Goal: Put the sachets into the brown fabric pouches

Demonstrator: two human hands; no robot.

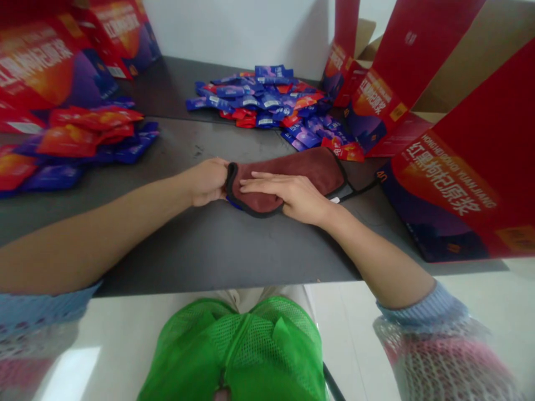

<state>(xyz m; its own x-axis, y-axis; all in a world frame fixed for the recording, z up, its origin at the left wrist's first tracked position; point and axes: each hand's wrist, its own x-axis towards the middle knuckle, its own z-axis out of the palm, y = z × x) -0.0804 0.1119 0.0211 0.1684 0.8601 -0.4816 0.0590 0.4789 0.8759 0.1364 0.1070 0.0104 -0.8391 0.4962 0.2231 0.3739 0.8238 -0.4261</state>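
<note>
A brown plush cloth pad with black edging lies on the dark table, with a dark strap and a small white tag at its right end. Its left end is folded up at the edge, where my left hand grips it with curled fingers. Across the pad's middle rests my right hand, palm down, fingers stretched out flat. A bit of something blue peeks out below the pad's left end; most of it is hidden.
A heap of blue and red sachets lies behind the pad, and another sachet pile lies at left. Open red boxes stand along the right. More red boxes stand at back left. The table's front edge runs before me.
</note>
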